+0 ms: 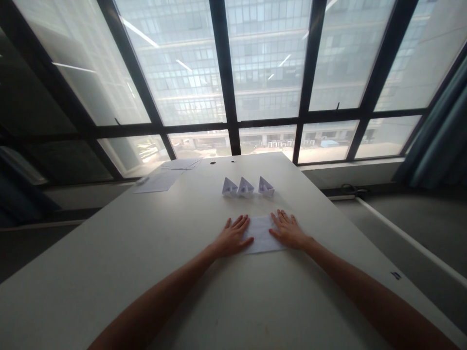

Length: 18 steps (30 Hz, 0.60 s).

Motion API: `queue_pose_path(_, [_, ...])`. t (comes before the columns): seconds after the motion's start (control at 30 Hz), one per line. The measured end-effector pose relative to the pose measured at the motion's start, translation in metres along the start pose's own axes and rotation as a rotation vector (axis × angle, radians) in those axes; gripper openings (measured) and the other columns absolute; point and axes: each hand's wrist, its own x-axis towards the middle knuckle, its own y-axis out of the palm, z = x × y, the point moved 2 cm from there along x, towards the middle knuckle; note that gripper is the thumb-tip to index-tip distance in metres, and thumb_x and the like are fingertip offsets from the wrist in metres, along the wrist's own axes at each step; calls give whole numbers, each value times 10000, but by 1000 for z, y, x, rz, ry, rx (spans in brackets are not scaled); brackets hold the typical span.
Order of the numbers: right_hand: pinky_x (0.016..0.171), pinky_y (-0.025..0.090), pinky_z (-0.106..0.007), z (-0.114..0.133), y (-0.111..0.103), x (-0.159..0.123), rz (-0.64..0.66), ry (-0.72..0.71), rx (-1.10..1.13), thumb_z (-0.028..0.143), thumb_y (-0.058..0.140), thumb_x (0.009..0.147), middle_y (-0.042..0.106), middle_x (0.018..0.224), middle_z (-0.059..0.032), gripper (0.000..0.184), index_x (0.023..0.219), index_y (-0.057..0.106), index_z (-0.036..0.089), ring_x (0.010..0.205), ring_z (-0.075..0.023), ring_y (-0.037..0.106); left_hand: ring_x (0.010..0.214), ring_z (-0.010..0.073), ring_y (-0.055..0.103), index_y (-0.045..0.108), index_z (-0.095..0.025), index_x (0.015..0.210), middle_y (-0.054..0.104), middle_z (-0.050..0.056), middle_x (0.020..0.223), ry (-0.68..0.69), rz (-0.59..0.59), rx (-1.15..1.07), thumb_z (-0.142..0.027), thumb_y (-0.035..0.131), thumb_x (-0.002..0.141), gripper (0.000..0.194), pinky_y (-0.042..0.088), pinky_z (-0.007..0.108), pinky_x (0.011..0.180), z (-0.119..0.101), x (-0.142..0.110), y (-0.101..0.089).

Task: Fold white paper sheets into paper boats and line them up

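A sheet of white paper [261, 235] lies flat on the table in front of me. My left hand [234, 236] rests open on its left side, fingers spread. On the right side of the sheet, my right hand [289, 230] lies flat with its fingers apart. Beyond the sheet stand three folded paper boats: a left one [229, 188], a middle one [245, 188] close beside it, and a right one [266, 187] set a little apart. Parts of the sheet are hidden under both hands.
The white table [153, 243] reaches toward large windows [268, 58]. Loose paper sheets [158, 181] lie at its far left. Two small dark spots show near the far edge. A small dark mark [396, 275] is near the right edge. A curtain [438, 131] hangs at the right.
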Motion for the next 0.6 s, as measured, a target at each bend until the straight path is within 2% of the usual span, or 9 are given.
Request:
queue_pose_path(0.1, [1156, 36, -586, 0, 3, 0, -54, 16, 19, 543, 362, 945, 126, 1603, -179, 753, 1548, 186, 129, 1488, -309, 38, 1491, 277, 85, 132, -173, 1558, 117, 110, 1609, -3, -1, 2, -703, 218, 930, 827, 67, 533, 1175, 0, -1, -1])
queue_pose_path(0.2, [1155, 78, -598, -2, 3, -1, -161, -4, 108, 479, 466, 910, 272, 1567, -177, 725, 1520, 276, 137, 1472, -316, 156, 1492, 273, 75, 126, -177, 1559, 113, 108, 1610, -9, 5, 2, -704, 210, 931, 824, 64, 530, 1177, -1, -1, -1])
queue_pose_path(0.3, [1144, 233, -544, -5, 0, 0, -338, -73, 289, 337, 581, 824, 443, 1472, -154, 660, 1439, 417, 164, 1391, -300, 347, 1491, 281, 67, 136, -229, 1560, 103, 91, 1615, -5, 13, 6, -695, 211, 938, 781, 59, 542, 1173, -2, 0, -1])
queue_pose_path(0.37, [1038, 425, -457, -7, -3, 2, -462, -125, 463, 251, 585, 781, 511, 1399, -134, 595, 1366, 494, 186, 1242, -267, 507, 1490, 301, 52, 167, -310, 1550, 91, 56, 1620, 1, 20, 9, -685, 216, 945, 714, 59, 566, 1164, -2, 0, -1])
queue_pose_path(0.43, [840, 546, -378, -10, -4, 5, -557, -102, 634, 225, 574, 765, 534, 1353, -129, 562, 1324, 519, 200, 1003, -223, 620, 1488, 318, 37, 201, -374, 1534, 79, 27, 1624, 3, 30, 11, -677, 225, 950, 658, 59, 585, 1157, -1, 0, -1])
queue_pose_path(0.53, [661, 560, -323, -13, -3, 9, -584, 61, 793, 244, 607, 735, 593, 1243, -138, 598, 1320, 497, 182, 718, -160, 625, 1488, 318, 42, 222, -387, 1526, 78, 25, 1625, 3, 39, 4, -670, 241, 952, 640, 54, 592, 1154, -1, 0, -2])
queue_pose_path(0.6, [597, 539, -296, -13, -2, 11, -493, 121, 865, 245, 621, 720, 669, 1039, -103, 648, 1343, 460, 162, 642, -152, 614, 1489, 315, 50, 236, -376, 1524, 94, 29, 1625, 13, 25, -4, -660, 258, 954, 637, 55, 597, 1153, -2, 1, -2])
